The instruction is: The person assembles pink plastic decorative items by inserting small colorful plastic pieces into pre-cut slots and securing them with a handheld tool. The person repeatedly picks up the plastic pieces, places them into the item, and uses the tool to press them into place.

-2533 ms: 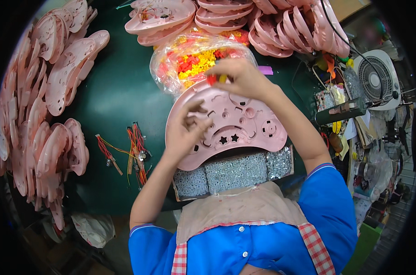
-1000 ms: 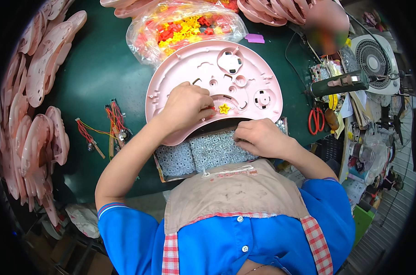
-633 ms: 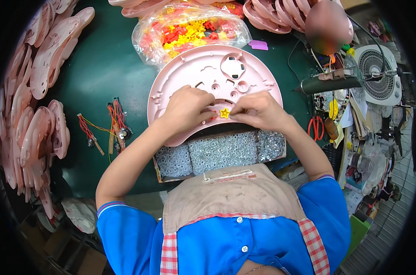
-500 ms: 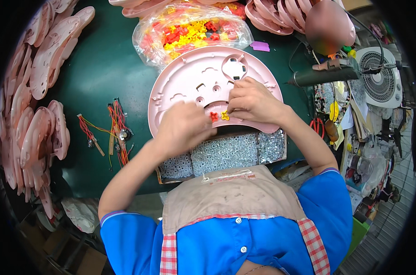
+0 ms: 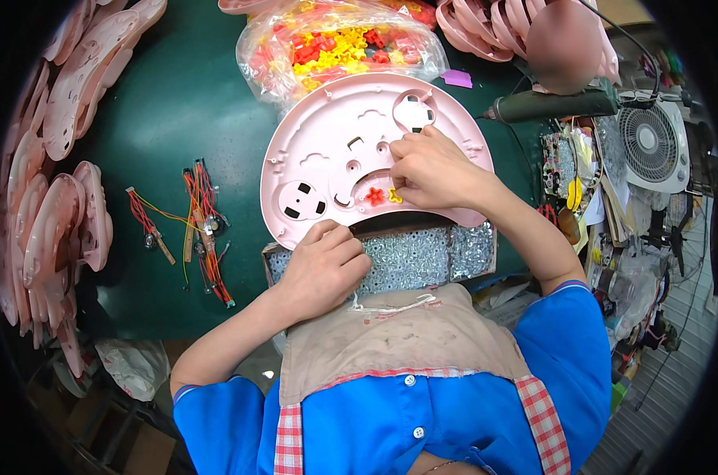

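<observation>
In front of me lies a pink half-round plastic shell (image 5: 311, 134), its inner side with posts and cut-outs facing up. A red star piece (image 5: 375, 196) and a yellow star piece (image 5: 394, 195) sit by its curved lower slot. My right hand (image 5: 434, 170) rests over the shell with fingers curled in, partly covering the yellow star; what its fingertips hold is hidden. My left hand (image 5: 323, 265) is closed at the shell's lower left edge, over a box of small metal parts (image 5: 410, 257). Whether it grips anything does not show.
A clear bag (image 5: 256, 67) of red and yellow pieces lies beyond the shell. Wire bundles (image 5: 204, 222) are on the green table (image 5: 153, 127). Stacked pink shells (image 5: 66, 214) line the left side. A dark green cylindrical tool (image 5: 556, 107) and a fan (image 5: 651, 142) are right.
My left hand has moved down off the shell to the box, uncovering the white disc at the shell's left. My right hand now covers part of the yellow star.
</observation>
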`<state>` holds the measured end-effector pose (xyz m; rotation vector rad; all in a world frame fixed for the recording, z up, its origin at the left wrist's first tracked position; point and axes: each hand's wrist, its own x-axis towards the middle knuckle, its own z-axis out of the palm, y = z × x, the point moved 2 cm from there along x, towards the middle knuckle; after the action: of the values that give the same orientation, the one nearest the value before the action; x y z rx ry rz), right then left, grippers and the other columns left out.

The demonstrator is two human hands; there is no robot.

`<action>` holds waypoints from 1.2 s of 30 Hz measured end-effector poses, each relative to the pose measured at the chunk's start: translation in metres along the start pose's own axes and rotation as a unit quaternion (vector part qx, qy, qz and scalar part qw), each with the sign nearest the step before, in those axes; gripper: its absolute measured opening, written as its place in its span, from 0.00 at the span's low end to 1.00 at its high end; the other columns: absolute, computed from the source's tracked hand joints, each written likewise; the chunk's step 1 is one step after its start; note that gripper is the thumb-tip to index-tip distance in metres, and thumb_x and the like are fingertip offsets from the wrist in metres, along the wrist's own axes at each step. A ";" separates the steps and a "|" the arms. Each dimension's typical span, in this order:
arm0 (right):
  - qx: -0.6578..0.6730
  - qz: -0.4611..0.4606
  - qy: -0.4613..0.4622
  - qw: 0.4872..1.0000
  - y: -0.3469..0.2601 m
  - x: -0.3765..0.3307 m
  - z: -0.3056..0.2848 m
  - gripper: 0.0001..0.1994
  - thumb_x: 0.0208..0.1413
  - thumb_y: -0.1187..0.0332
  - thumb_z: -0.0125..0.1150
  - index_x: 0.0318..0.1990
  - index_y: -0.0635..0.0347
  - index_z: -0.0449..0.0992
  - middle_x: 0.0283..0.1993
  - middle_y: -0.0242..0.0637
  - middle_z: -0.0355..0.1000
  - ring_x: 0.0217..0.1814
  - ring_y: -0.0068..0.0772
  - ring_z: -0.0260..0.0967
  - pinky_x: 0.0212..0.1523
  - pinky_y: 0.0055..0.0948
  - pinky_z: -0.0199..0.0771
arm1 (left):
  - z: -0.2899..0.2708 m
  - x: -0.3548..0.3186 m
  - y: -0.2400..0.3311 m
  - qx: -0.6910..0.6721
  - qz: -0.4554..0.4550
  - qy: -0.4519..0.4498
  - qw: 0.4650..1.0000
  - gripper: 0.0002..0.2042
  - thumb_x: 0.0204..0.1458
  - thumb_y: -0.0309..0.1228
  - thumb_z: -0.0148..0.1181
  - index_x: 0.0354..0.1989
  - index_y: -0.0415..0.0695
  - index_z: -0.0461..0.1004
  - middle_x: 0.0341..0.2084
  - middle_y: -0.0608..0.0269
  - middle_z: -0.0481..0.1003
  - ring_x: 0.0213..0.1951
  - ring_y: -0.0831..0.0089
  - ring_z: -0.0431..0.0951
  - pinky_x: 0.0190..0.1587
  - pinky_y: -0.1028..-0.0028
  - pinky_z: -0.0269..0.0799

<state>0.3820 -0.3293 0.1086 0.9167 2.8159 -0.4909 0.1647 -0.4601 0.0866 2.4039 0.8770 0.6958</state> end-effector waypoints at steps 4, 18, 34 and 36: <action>0.080 0.012 0.069 0.994 0.000 -0.006 0.004 0.03 0.48 0.67 0.70 0.29 0.53 0.83 0.33 0.35 0.75 0.41 0.42 0.75 0.45 0.41 0.69 | -0.003 -0.003 0.003 -0.018 -0.015 0.006 1.000 0.10 0.45 0.31 0.74 0.33 0.46 0.79 0.31 0.65 0.74 0.41 0.65 0.75 0.53 0.61 0.68; 0.049 -0.050 0.186 0.980 -0.067 -0.073 0.041 0.02 0.48 0.70 0.64 0.26 0.54 0.77 0.29 0.31 0.69 0.37 0.31 0.73 0.47 0.33 0.69 | 0.012 0.015 0.016 0.104 -0.011 -0.028 0.994 0.06 0.45 0.32 0.60 0.32 0.47 0.76 0.31 0.66 0.71 0.44 0.67 0.73 0.56 0.67 0.66; 0.115 -0.125 0.192 0.967 0.002 -0.002 0.020 0.07 0.48 0.65 0.76 0.30 0.52 0.82 0.33 0.32 0.75 0.42 0.34 0.73 0.56 0.39 0.67 | 0.010 0.010 0.014 0.109 -0.049 -0.026 0.993 0.04 0.47 0.31 0.59 0.29 0.46 0.72 0.30 0.63 0.68 0.42 0.66 0.72 0.57 0.64 0.67; 0.130 -0.128 0.161 0.970 0.003 0.001 0.020 0.07 0.47 0.64 0.76 0.30 0.51 0.82 0.34 0.29 0.73 0.44 0.33 0.71 0.55 0.39 0.66 | 0.011 0.006 0.010 0.087 -0.039 -0.015 0.995 0.05 0.48 0.31 0.60 0.29 0.45 0.71 0.30 0.63 0.68 0.41 0.65 0.72 0.56 0.63 0.68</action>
<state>0.3834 -0.3332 0.0884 0.7298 3.2462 -0.8312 0.1799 -0.4661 0.0859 2.5087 1.0515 0.5746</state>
